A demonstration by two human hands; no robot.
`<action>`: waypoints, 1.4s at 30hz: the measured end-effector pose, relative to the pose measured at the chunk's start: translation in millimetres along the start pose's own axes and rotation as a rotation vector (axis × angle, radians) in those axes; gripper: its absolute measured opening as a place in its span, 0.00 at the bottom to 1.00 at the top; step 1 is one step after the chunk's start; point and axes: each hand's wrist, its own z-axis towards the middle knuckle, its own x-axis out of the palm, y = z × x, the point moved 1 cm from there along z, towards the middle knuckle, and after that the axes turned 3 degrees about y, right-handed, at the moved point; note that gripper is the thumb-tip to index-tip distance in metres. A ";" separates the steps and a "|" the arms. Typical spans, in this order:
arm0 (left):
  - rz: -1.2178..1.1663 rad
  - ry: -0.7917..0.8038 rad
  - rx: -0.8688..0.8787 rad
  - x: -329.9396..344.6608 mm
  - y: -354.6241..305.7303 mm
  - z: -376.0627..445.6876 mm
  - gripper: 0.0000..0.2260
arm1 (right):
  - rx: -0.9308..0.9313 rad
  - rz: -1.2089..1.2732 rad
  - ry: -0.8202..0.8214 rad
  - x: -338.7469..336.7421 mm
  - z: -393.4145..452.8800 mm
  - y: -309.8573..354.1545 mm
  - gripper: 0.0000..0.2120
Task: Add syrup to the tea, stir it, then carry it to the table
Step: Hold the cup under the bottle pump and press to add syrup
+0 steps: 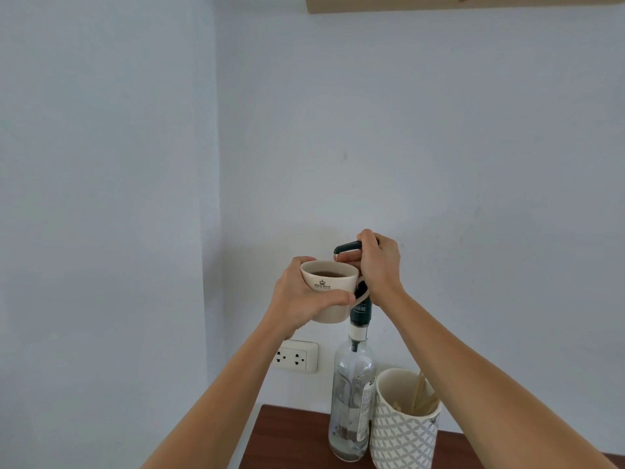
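Observation:
My left hand (pixel 302 297) grips a cream mug (pixel 329 291) of dark tea and holds it up in the air under the spout of a dark pump (pixel 346 248). The pump tops a tall clear syrup bottle (pixel 351 394) that stands on a brown wooden counter (pixel 287 438). My right hand (pixel 378 262) is closed over the pump head. A small drop hangs at the spout tip just above the mug's rim.
A patterned white and grey holder (pixel 404 431) with several wooden sticks stands right of the bottle, touching or nearly touching it. A white wall socket (pixel 295 356) is behind my left forearm. Pale walls meet in a corner on the left.

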 end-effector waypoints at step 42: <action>0.005 0.010 -0.018 -0.1 -4.6 0.5 0.41 | 0.001 -0.003 0.022 0.9 5.2 -2.7 0.12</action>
